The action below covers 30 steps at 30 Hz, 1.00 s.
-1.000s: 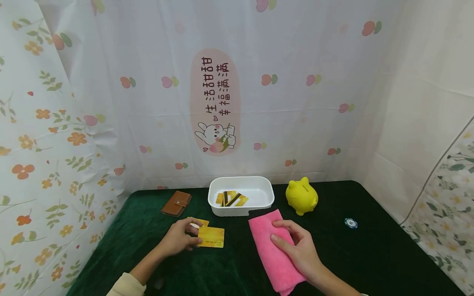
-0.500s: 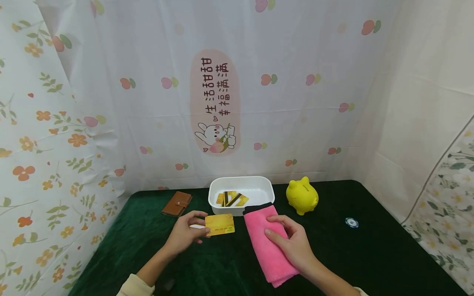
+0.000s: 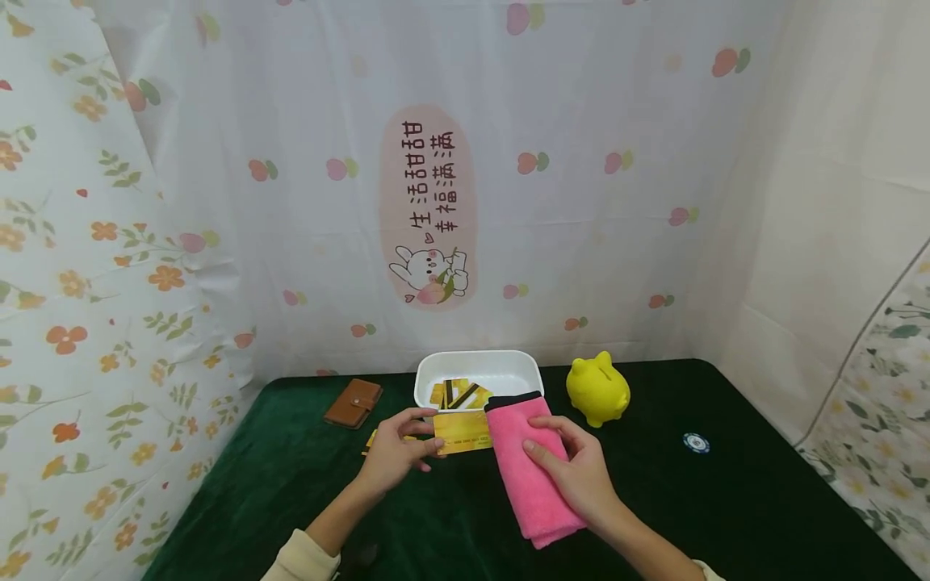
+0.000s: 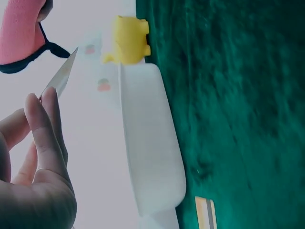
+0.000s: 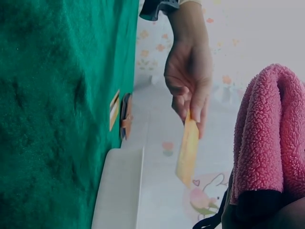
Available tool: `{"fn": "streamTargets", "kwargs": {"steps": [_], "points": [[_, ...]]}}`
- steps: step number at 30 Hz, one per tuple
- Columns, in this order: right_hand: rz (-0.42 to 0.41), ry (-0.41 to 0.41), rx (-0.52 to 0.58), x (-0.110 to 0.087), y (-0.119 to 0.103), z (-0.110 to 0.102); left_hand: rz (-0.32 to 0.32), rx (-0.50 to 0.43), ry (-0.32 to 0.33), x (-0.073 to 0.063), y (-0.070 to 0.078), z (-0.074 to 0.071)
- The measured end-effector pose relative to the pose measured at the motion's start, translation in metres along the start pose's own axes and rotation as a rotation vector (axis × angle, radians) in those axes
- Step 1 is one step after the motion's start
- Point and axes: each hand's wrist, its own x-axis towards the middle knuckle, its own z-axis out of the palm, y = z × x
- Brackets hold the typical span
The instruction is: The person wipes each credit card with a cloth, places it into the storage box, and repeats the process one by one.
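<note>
My left hand point(image 3: 395, 450) pinches one end of a gold plastic card point(image 3: 465, 433) between thumb and fingers, held up off the table. In the left wrist view the card point(image 4: 62, 74) shows nearly edge-on. My right hand point(image 3: 574, 464) grips a folded pink towel point(image 3: 519, 472) with black trim. The card's free end meets the towel's left edge in the head view; in the right wrist view the card point(image 5: 188, 150) stands apart from the towel point(image 5: 262, 143). A second gold card point(image 3: 369, 441) lies on the table behind my left hand, partly hidden by it.
Behind the hands a white tray point(image 3: 526, 373) holds several gold cards point(image 3: 459, 393). A brown wallet point(image 3: 353, 403) lies to its left, a yellow piggy bank point(image 3: 597, 389) stands to its right. Farther right lies a poker chip point(image 3: 696, 442). Dark green cloth point(image 3: 654, 516) covers the table.
My left hand has lifted the card off the table and carried it right and up to the towel, leaving the other card behind. The towel has risen slightly in my right hand.
</note>
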Motion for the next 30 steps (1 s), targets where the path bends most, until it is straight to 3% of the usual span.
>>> {"fn": "streamTargets", "kwargs": {"steps": [7, 21, 30], "points": [[-0.034, 0.011, 0.009, 0.007, 0.004, 0.003, 0.014, -0.064, 0.04, 0.004, 0.005, 0.013], [-0.102, 0.019, 0.013, 0.02, 0.009, 0.002, 0.102, -0.152, 0.004, 0.021, 0.01, 0.044], [-0.105, 0.037, 0.002, 0.026, 0.009, 0.003, 0.078, -0.227, 0.012, 0.023, 0.014, 0.049]]}}
